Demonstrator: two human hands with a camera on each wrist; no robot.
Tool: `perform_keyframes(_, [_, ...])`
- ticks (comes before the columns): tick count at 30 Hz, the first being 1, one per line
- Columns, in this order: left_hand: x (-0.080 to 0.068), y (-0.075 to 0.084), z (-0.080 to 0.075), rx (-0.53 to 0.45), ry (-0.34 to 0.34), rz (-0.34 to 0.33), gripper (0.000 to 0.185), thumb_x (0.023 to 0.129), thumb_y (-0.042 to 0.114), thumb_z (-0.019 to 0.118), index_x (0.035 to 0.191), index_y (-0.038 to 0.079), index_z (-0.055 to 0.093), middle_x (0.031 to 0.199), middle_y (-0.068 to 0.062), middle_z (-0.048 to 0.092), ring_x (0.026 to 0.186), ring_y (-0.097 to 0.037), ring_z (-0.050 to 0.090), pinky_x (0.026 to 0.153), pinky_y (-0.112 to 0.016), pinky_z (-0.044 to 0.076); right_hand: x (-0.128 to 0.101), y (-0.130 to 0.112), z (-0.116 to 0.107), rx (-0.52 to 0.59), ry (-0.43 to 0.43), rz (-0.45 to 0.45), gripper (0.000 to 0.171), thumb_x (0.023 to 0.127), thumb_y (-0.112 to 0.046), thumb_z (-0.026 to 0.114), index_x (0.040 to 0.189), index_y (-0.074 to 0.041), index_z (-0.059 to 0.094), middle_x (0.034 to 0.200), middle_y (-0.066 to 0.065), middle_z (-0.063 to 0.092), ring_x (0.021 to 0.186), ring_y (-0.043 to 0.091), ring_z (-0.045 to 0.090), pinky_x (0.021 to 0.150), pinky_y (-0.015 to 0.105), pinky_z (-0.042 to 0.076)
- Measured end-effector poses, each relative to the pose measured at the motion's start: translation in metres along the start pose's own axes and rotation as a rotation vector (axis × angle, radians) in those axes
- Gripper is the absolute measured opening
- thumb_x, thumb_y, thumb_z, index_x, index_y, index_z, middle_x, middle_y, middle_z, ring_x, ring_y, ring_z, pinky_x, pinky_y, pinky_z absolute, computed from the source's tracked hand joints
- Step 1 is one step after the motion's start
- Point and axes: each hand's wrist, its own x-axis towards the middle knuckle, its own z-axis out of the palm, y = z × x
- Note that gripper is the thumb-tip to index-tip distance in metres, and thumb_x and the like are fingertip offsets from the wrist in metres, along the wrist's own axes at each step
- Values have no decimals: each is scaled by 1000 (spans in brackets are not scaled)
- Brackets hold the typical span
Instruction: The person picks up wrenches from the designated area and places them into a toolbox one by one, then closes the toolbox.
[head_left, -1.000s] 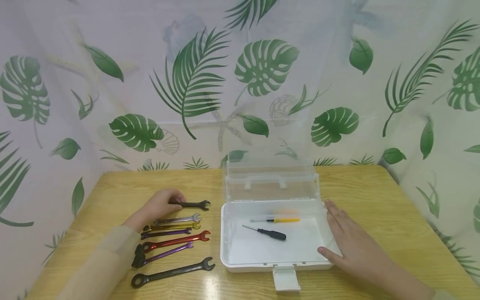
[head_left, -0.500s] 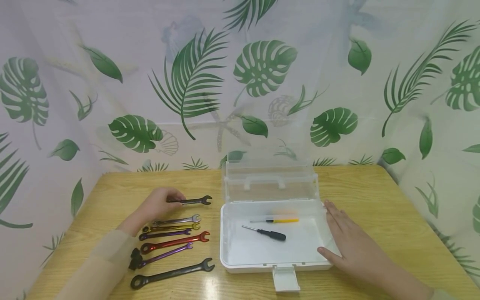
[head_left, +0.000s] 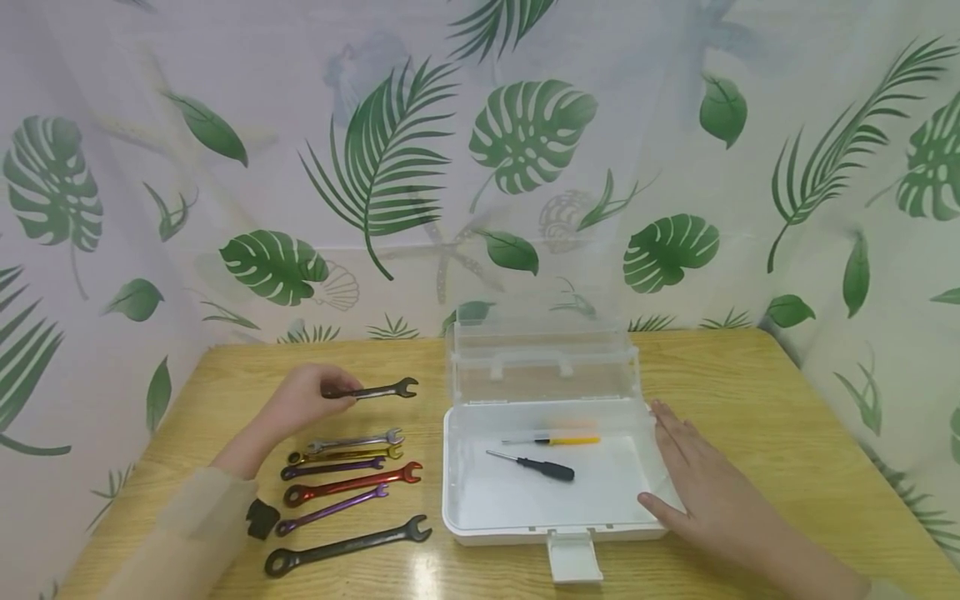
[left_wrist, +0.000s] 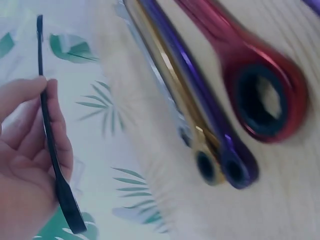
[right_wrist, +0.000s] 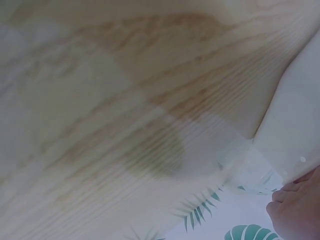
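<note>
My left hand (head_left: pixel 307 398) pinches a black combination wrench (head_left: pixel 382 390) between thumb and fingers, its open end pointing right. In the left wrist view the black wrench (left_wrist: pixel 50 130) is seen edge-on across the fingers. Below that hand lies a row of wrenches: silver (head_left: pixel 360 442), gold (head_left: pixel 348 455), purple (head_left: pixel 333 468), red (head_left: pixel 352 483), a second purple one (head_left: pixel 333 510) and a large black one (head_left: pixel 348 546). My right hand (head_left: pixel 708 487) rests with straight fingers against the right side of a white toolbox (head_left: pixel 480 533), thumb over its rim.
Inside the toolbox lie a black-handled screwdriver (head_left: pixel 551 470) and a yellow-handled one (head_left: pixel 573 441). Its clear lid (head_left: pixel 540 379) stands raised at the back, and the front latch (head_left: pixel 574 557) hangs down. A leaf-patterned curtain (head_left: pixel 420 167) surrounds the wooden table (head_left: pixel 750 375).
My left hand has lifted the black wrench up and slightly left, away from the row. The right hand has stayed at the toolbox.
</note>
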Motion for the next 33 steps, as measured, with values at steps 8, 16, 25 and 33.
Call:
perform_keyframes(8, [-10, 23, -7, -30, 47, -51, 17, 98, 8, 75, 111, 0, 79, 109, -18, 79, 102, -33, 74, 90, -49, 63, 0, 1, 1, -6, 1, 0, 91, 100, -51, 66, 156, 14, 36, 169, 30, 33, 158, 38, 35, 127, 13, -13])
perform_keyframes(16, [-15, 56, -12, -70, 77, -120, 19, 97, 11, 76, 113, 1, 79, 112, -19, 79, 105, -35, 75, 92, -49, 62, 1, -1, -3, -2, -40, 30, 91, 100, -50, 67, 157, 13, 35, 170, 29, 31, 155, 42, 37, 125, 11, -16])
perform_keyframes(25, [-9, 85, -3, -173, 32, -88, 16, 96, 9, 78, 109, 2, 81, 107, -16, 81, 99, -28, 76, 90, -44, 61, 1, 0, -1, -5, -17, 20, 91, 100, -51, 68, 158, 11, 35, 169, 28, 33, 157, 38, 35, 126, 12, -14])
perform_keyframes(33, [3, 104, 10, -187, -15, -33, 15, 96, 6, 77, 110, 3, 81, 107, -14, 81, 99, -26, 76, 90, -41, 62, 0, -1, -2, 5, -36, 38, 92, 100, -50, 67, 160, 10, 32, 171, 27, 31, 158, 38, 35, 125, 10, -15])
